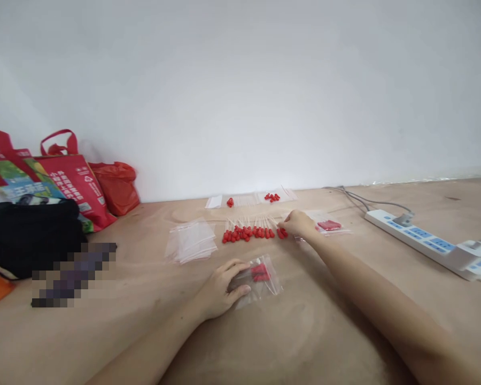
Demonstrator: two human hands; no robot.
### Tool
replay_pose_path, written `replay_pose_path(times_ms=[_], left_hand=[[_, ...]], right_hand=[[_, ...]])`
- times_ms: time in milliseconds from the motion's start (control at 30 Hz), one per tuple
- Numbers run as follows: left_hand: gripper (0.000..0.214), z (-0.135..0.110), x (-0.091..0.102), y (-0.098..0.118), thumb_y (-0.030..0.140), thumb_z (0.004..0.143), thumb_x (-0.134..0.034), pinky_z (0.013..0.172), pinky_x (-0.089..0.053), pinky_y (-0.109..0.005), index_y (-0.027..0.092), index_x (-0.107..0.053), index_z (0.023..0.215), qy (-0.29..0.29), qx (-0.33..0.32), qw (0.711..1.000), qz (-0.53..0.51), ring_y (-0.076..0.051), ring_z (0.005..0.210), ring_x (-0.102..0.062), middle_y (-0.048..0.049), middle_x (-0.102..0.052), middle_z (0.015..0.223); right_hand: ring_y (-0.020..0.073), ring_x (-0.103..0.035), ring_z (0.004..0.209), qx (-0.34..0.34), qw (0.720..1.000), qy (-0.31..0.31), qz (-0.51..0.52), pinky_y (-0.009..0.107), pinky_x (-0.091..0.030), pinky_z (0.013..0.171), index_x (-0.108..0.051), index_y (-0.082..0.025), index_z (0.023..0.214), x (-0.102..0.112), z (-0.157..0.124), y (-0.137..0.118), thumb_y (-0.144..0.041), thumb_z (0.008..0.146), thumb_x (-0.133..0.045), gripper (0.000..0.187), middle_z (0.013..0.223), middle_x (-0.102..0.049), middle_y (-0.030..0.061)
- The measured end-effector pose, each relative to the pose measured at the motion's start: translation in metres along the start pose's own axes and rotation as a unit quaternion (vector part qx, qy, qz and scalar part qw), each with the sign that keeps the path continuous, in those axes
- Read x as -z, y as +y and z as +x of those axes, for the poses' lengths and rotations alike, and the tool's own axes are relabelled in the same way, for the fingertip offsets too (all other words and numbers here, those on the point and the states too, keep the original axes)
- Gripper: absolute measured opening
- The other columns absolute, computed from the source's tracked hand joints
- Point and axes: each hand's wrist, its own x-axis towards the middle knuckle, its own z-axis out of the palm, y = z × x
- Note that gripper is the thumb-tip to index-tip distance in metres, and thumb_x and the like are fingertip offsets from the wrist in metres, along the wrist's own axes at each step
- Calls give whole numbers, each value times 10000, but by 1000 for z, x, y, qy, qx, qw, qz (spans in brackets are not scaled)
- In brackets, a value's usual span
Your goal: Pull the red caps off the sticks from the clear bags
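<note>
My left hand (pixel 223 289) rests low on the table, thumb and fingers at the left edge of a small clear zip bag (pixel 270 289) with red pieces (pixel 260 271) inside. My right hand (pixel 299 223) reaches past it to the right end of a row of red-tipped sticks (pixel 244 233). Its thumb and forefinger close on a red-tipped stick (pixel 281 233) there; the other fingers are curled, and the exact grip is partly hidden. The sticks lie side by side, pale shafts toward the wall and red tips toward me.
Flat clear bags (pixel 192 240) lie stacked left of the sticks. Behind them are bags with red tips (pixel 271 197); another filled bag (pixel 329 225) lies beyond my right wrist. A power strip (pixel 420 238) with cables is at right. Shopping bags (pixel 76 184) and a black cloth item (pixel 36 235) stand left.
</note>
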Motion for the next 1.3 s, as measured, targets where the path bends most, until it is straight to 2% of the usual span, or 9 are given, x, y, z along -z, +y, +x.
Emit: replay_pose_path(times_ms=[167,300,400,467,700,900,1000,1167,1300], left_hand=[[374,0,-1,0,320,794,-504,899,-392,-337,243,-465,1158,14,8,1000,16,-195,1050,-488,-44,-520,1150],[380,0,0,2,322,784,-513,900,-394,-343,243,-470,1153,21,7,1000,15,-200,1057,-488,-42,-522,1162],[356,2,1,5,319,789,-507,878,-407,-323,242,-481,1136,15,0,1000,2,-188,1026,-513,-29,-547,1142],[352,2,1,6,321,794,-499,868,-413,-318,240,-476,1136,10,-4,1000,-4,-184,1014,-523,-26,-559,1133],[372,2,-1,6,320,784,-502,887,-405,-358,215,-481,1140,9,12,1000,2,-207,1028,-519,-57,-551,1161],[359,3,-3,4,335,786,-505,869,-422,-326,211,-493,1123,21,-6,1000,2,-192,1008,-529,-51,-563,1130],[370,3,-2,5,337,778,-514,870,-423,-335,212,-494,1126,21,2,1000,6,-196,1003,-530,-54,-564,1127],[415,2,1,6,332,773,-519,901,-409,-363,222,-458,1169,3,8,1000,16,-205,1052,-509,-57,-542,1171],[460,3,1,5,337,785,-500,988,-331,-403,209,-411,1218,9,7,999,39,-222,1200,-384,-81,-455,1277]], right_hand=[[139,-558,641,127,987,43,92,215,-353,532,-629,-172,811,-1,-36,16,-347,659,-555,243,711,-633,34],[88,-483,536,250,944,-31,213,193,-336,503,-618,-151,675,-13,-66,27,-253,679,-541,128,601,-586,0],[72,-429,495,290,914,-111,261,190,-320,478,-645,-138,721,-25,-83,27,-252,691,-557,147,562,-542,-18],[72,-418,506,309,901,-137,271,193,-323,483,-659,-141,788,-30,-89,23,-296,697,-582,196,572,-520,-24],[138,-506,760,410,864,-90,278,268,-418,699,-638,-194,972,-32,-98,8,-435,593,-699,454,826,-529,27],[174,-535,873,502,829,-123,211,302,-384,816,-640,-196,904,-26,-102,5,-408,585,-709,389,928,-604,38],[158,-546,802,501,833,-152,181,281,-397,770,-637,-185,899,-19,-104,6,-359,600,-694,351,887,-620,20],[67,-462,528,387,864,-195,254,173,-357,495,-647,-146,840,-19,-102,14,-212,656,-590,203,658,-582,-25],[58,-448,481,308,841,-252,366,175,-368,472,-641,-141,921,-27,-91,23,-271,644,-622,306,599,-582,-21]])
